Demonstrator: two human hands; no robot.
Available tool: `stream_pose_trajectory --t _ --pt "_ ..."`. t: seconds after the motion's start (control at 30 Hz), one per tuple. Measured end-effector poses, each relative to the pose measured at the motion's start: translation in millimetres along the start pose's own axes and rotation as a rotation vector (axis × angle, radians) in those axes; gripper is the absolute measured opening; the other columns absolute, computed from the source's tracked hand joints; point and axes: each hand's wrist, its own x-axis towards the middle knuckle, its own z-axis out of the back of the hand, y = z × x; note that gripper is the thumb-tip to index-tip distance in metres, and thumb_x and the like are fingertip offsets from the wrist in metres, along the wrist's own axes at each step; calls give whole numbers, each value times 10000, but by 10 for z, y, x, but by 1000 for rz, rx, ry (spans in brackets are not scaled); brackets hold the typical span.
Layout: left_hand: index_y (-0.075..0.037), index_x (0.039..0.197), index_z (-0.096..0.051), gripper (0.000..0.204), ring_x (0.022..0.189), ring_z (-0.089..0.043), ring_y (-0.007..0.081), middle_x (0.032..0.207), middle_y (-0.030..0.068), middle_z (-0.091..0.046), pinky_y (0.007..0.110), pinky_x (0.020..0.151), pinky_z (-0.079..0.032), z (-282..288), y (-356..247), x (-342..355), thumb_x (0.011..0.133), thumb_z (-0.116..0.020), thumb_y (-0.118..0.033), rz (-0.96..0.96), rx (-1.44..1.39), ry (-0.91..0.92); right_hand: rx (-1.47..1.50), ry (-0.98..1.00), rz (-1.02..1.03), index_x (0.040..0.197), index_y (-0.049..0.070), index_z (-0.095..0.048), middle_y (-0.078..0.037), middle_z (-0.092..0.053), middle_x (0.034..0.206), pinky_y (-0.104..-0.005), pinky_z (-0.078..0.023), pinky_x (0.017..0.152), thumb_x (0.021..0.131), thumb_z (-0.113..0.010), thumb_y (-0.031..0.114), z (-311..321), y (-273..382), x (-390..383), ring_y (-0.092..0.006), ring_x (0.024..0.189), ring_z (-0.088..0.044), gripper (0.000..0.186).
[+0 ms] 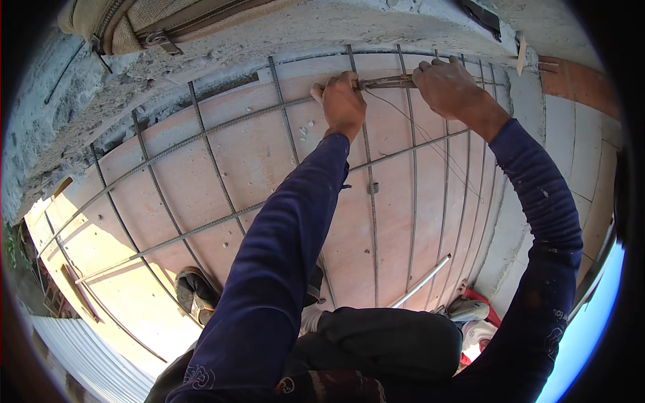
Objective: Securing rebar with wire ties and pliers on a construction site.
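My right hand (451, 88) is closed around the handles of metal pincers (391, 82). Their jaw end points left and meets the fingers of my left hand (343, 102). That hand is closed at an upright bar of the rebar grid (371, 189), close to the upper cross bar. What its fingers grip is hidden. From between the hands, thin tie wire (440, 149) hangs in a long loop down to the right, across the lower cross bar. Behind the grid lie pinkish panels (262, 149).
Rough concrete (222, 67) runs along the top, with a zippered canvas bag (168, 23) on it. A boot (195, 293) stands by the bars at lower left. A white pipe (421, 281) lies below the grid. Corrugated sheet (91, 359) shows at bottom left.
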Motion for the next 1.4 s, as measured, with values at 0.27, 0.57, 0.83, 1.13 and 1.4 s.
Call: stream_pose_trajectory --t 0.27,0.57,0.83,1.13,1.4 --pt "-109 1009 -716 272 984 -658 239 882 56 -727 459 1015 -248 -38 -7 1 781 -627 9 -11 -27 -1 -159 -26 -6 1203 19 -615 -128 -707 1046 -456 -540 857 936 -589 144 66 10 57 -285 983 -697 296" --pt "-101 1010 -702 285 992 -656 253 910 69 -723 472 1023 -254 -41 38 -6 767 -627 28 -24 -51 -14 251 161 -42 1228 -11 -548 -144 -704 910 -392 -569 702 789 -763 115 401 -19 97 -258 756 -709 505" --pt "-96 1016 -697 310 1025 -658 262 924 87 -725 464 1067 -243 -21 3 2 758 -612 53 4 -89 14 264 85 -14 1277 -40 -433 -187 -667 942 -424 -548 747 718 -785 84 198 68 -117 -269 812 -692 672" --pt "-98 1081 -681 350 1078 -637 287 978 131 -709 487 1062 -261 -70 160 1 777 -599 55 -68 -17 -3 17 136 90 1177 -12 -593 -127 -659 945 -368 -541 671 966 -544 215 246 170 -66 -218 752 -654 314" --pt "-116 1122 -659 380 1080 -637 269 998 92 -709 478 1029 -276 -1 60 6 776 -638 40 -37 -37 76 1812 630 -410 1076 17 -524 -69 -604 795 -315 -480 481 1045 -465 231 -113 92 -234 -140 566 -538 225"
